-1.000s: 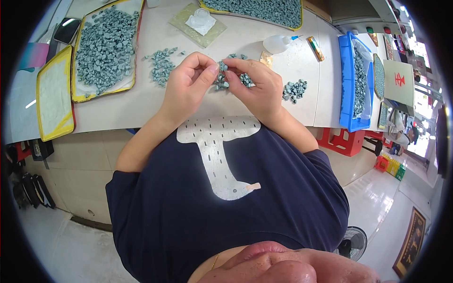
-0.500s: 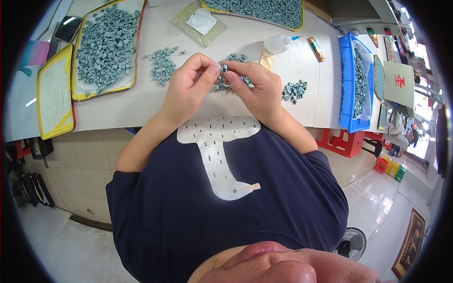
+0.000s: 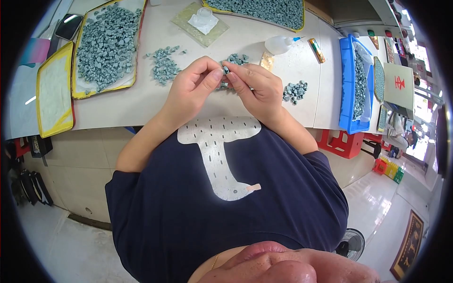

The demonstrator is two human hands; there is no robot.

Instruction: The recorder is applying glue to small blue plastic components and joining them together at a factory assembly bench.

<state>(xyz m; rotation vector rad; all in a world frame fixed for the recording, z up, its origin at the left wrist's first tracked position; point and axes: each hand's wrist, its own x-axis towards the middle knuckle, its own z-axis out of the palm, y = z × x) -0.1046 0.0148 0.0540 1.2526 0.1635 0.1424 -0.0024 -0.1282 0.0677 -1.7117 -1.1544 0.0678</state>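
Note:
Both hands meet over the pale table [image 3: 155, 106], pinching one small dark blue-green stone piece [image 3: 226, 70] between their fingertips. My left hand [image 3: 192, 86] is closed, thumb and index finger at the piece's left side. My right hand [image 3: 260, 89] grips it from the right with thumb and forefinger. Just behind the fingers lies a pile of similar stones [image 3: 237, 58], partly hidden by the hands. Another loose pile [image 3: 164, 67] spreads beyond my left hand. To the right of my right hand sits a group of darker, shinier stones [image 3: 295, 90].
A yellow-rimmed tray [image 3: 140, 42] full of stones stands at the left, beside an empty-looking yellow-edged tray [image 3: 55, 89]. Farther back are a small clear dish [image 3: 204, 21] and a squeeze bottle [image 3: 278, 45]. A blue bin [image 3: 347, 89] of stones stands right.
The hands have shifted very slightly down and right, and the piece between the fingertips is turned a little. My right fingers have drawn closer over it.

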